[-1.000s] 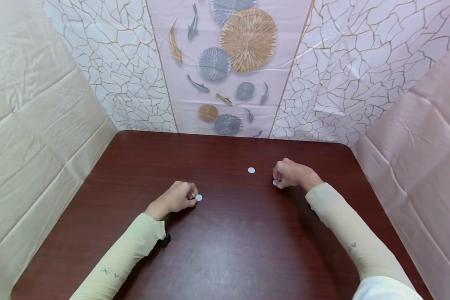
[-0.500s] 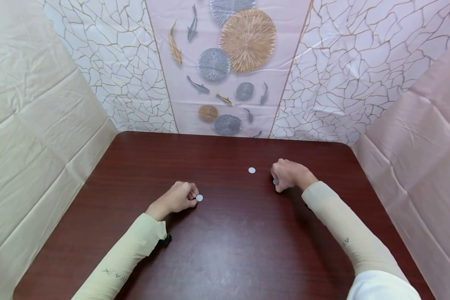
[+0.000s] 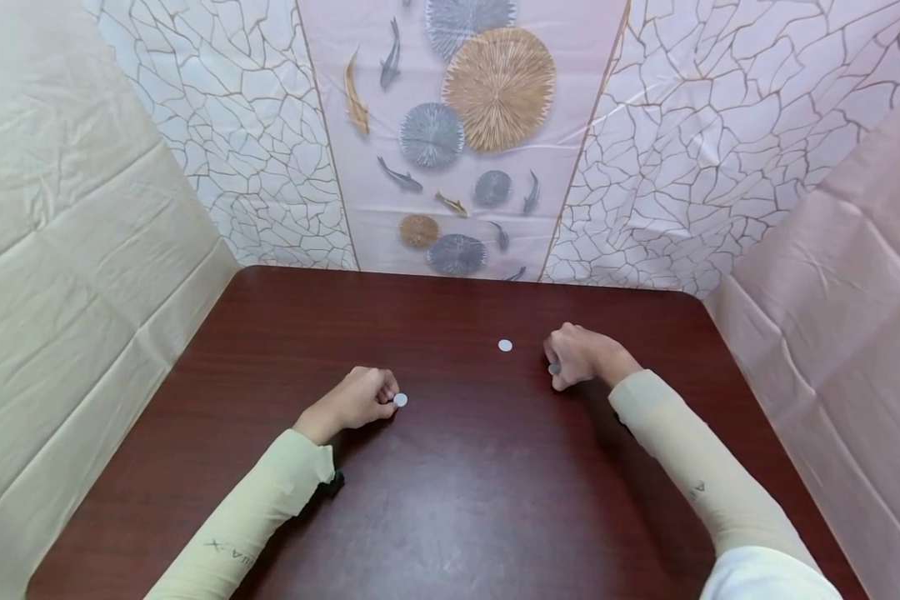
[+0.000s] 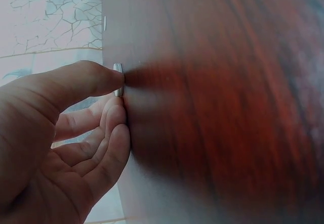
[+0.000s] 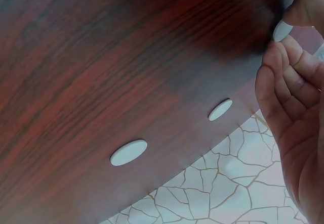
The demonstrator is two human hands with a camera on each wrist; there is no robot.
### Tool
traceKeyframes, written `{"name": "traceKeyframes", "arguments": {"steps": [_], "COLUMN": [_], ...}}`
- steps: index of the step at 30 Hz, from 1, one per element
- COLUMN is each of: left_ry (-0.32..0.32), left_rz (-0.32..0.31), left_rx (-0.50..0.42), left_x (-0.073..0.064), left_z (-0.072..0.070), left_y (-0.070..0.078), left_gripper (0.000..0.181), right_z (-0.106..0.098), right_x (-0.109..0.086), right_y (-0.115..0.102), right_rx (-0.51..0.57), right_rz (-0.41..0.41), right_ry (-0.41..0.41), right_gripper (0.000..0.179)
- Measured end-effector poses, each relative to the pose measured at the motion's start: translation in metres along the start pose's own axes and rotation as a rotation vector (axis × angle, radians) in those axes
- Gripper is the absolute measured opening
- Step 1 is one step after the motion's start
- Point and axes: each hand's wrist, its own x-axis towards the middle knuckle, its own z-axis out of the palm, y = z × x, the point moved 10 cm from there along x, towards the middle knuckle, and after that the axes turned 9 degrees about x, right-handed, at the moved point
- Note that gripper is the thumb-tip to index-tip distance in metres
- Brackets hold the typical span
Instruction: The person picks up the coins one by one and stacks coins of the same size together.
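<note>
Low at the table, thumb and curled fingers of my left hand [image 3: 354, 398] pinch a small white round disc [image 3: 400, 400]. From the left wrist view the disc appears edge-on, with the thumb tip over part of it. My right hand [image 3: 581, 357], farther back and to the right, holds another white disc [image 5: 283, 31] between thumb and index finger, partly covered and shaded in the head view. Another white disc [image 3: 505, 345] lies flat to the left of the right hand. The right wrist view has a further flat disc [image 5: 128, 152] closer to its camera.
The dark red-brown wooden table [image 3: 450, 500] has rounded far corners. Behind it hangs a patterned cloth [image 3: 645, 183] with fish and round leaf prints. Plain pale cloths line the left side [image 3: 82, 250] and right side [image 3: 832, 267].
The fingers of my right hand have closed farther over its disc, which is now more shaded. My left hand and the loose disc keep their places; the head view has shifted slightly.
</note>
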Motion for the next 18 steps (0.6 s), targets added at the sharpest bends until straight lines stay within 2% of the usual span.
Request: {"name": "traceKeyframes", "arguments": {"steps": [18], "left_ry": [-0.004], "left_rz": [-0.008], "left_rx": [0.002], "left_x": [0.000], "left_z": [0.002], "left_y": [0.000], "left_gripper": [0.009], "right_z": [-0.003], "right_x": [-0.031], "right_y": [-0.028], "right_rx": [0.047], "right_rz": [-0.049], "right_ry": [0.007], "right_gripper": [0.019]}}
